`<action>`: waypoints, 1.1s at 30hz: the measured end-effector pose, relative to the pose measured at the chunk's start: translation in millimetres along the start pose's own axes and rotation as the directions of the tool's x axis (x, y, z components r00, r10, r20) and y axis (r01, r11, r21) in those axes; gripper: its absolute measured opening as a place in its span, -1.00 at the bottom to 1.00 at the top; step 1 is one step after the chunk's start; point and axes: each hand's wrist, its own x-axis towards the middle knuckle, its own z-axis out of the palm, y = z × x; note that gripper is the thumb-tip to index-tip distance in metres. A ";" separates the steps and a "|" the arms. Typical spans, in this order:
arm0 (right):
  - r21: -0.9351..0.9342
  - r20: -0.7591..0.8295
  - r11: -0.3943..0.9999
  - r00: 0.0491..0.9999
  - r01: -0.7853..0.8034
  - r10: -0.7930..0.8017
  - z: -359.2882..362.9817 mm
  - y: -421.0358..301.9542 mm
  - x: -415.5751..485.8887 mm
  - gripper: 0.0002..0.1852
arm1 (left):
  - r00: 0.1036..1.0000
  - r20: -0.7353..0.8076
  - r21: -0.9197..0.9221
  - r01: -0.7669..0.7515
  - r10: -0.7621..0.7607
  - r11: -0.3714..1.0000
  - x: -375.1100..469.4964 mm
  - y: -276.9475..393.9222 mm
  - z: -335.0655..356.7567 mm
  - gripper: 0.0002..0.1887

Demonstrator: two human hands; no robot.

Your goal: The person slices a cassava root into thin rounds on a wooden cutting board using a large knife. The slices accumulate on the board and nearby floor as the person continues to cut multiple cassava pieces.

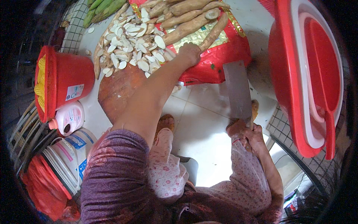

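Observation:
My left hand (190, 53) is closed around the near end of a long brown root (215, 32), which lies on a red plastic sack (207, 70). My right hand (253, 135), low beside my right foot, grips a cleaver (237, 89) by its handle, its broad blade pointing away from me. More peeled-looking brown roots (184, 30) lie on the sack, one with a pale cut end. Left of them is a heap of white oval root slices (131, 36). A wooden chopping board (120, 86) lies on the floor below the heap, partly hidden by my left forearm.
At the left stand a red bucket (72, 72) with a yellow item inside, a pink-white plastic jug (71, 116) and a white bucket (70, 156). Large red and white basins (288, 84) with a red dipper (330, 123) stand at the right. Green vegetables (105, 9) lie top left.

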 end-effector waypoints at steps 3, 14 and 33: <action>0.069 0.027 0.998 1.000 0.010 -0.012 3.0 -2.7 -1.0 -0.90 | 0.998 -0.002 -0.086 0.063 -0.063 0.994 -1.0 14.1 -9.7 -0.67; 0.122 -0.063 0.989 0.995 0.084 -0.077 12.7 -3.1 -7.5 -0.85 | 0.987 0.069 -0.835 0.138 -0.147 0.533 -179.4 -40.7 -10.5 -0.63; -0.340 0.195 0.853 0.918 0.395 -0.347 166.9 -26.1 77.1 -0.82 | 0.870 -0.303 -0.469 0.218 -0.388 0.856 -361.4 -142.4 159.2 -0.45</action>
